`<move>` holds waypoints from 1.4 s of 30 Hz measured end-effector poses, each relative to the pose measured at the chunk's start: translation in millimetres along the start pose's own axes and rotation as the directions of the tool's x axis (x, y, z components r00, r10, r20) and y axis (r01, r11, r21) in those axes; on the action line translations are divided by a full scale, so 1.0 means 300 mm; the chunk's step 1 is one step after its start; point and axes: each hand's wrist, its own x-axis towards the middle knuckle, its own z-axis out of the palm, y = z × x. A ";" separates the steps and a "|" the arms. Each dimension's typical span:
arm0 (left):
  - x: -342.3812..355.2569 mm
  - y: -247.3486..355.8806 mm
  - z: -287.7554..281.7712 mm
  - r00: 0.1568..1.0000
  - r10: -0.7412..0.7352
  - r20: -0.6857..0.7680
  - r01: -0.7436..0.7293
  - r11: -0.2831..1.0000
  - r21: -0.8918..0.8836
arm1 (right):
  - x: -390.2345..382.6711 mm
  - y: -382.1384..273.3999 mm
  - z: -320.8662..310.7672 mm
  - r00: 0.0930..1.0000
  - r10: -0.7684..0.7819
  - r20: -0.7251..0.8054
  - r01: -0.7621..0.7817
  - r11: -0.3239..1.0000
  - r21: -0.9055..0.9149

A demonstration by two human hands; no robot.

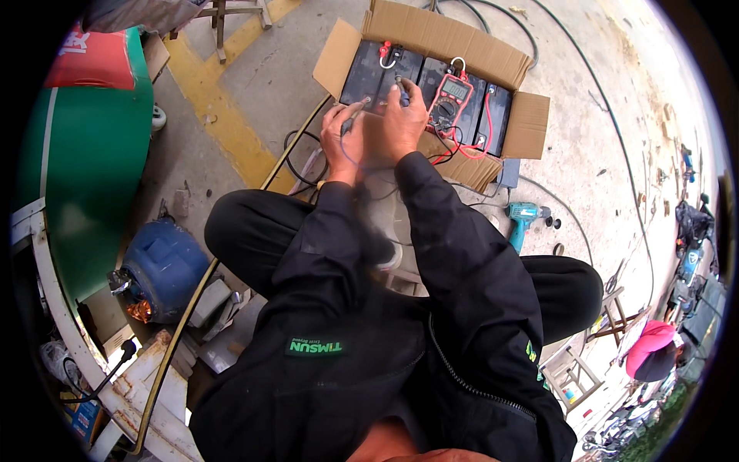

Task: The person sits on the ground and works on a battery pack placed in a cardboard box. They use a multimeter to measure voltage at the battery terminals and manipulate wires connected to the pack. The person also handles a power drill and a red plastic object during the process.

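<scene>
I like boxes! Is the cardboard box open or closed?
Open. The cardboard box has its flaps spread outward, and the black batteries inside show.

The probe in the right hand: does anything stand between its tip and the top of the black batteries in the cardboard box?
Nothing visible does. The right hand holds the probe with its tip down at the top of the black batteries. The red multimeter lies off to the right and its red leads curl beyond it, clear of the probe.

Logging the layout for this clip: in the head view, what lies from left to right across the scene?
Green vehicle body → blue canister → left hand → right hand → red multimeter → teal cordless drill → pink cap.
</scene>
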 end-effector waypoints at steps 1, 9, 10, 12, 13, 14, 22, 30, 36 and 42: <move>-0.001 -0.003 0.002 1.000 0.013 0.003 -0.013 1.000 0.017 | -0.001 0.001 0.000 1.000 -0.008 -0.002 0.008 1.000 -0.005; 0.009 0.002 0.008 0.999 0.045 -0.007 -0.044 0.996 0.073 | -0.012 -0.039 -0.020 1.000 0.007 0.009 -0.008 1.000 0.018; 0.006 0.006 0.010 0.999 0.037 -0.006 -0.036 0.996 0.086 | -0.011 -0.037 -0.019 1.000 0.025 0.012 -0.026 0.999 0.035; 0.001 0.018 0.019 1.000 0.023 -0.012 -0.022 0.994 0.111 | 0.002 -0.030 -0.008 0.998 0.054 0.022 -0.055 0.996 0.073; 0.002 0.015 0.020 1.000 0.025 -0.017 -0.023 0.993 0.113 | 0.012 -0.025 0.003 1.000 0.011 0.005 -0.011 1.000 0.028; 0.000 0.010 0.021 0.999 0.027 -0.024 -0.024 0.993 0.115 | 0.020 -0.020 0.014 0.999 -0.033 -0.010 0.033 0.999 -0.017; -0.001 0.015 0.029 0.997 0.065 -0.044 -0.059 0.991 0.122 | 0.133 -0.025 0.128 0.992 -0.122 0.040 0.128 0.960 -0.249; 0.003 0.020 0.041 0.996 0.062 -0.061 -0.057 0.994 0.088 | 0.168 0.034 0.158 0.980 -0.170 0.108 0.199 0.899 -0.390; 0.006 0.023 0.037 0.995 0.074 -0.061 -0.067 0.992 0.105 | 0.183 0.020 0.171 0.976 -0.162 0.143 0.210 0.872 -0.442; 0.008 0.013 0.042 0.995 0.072 -0.063 -0.065 0.992 0.108 | 0.190 -0.003 0.163 0.964 -0.171 0.204 0.253 0.823 -0.508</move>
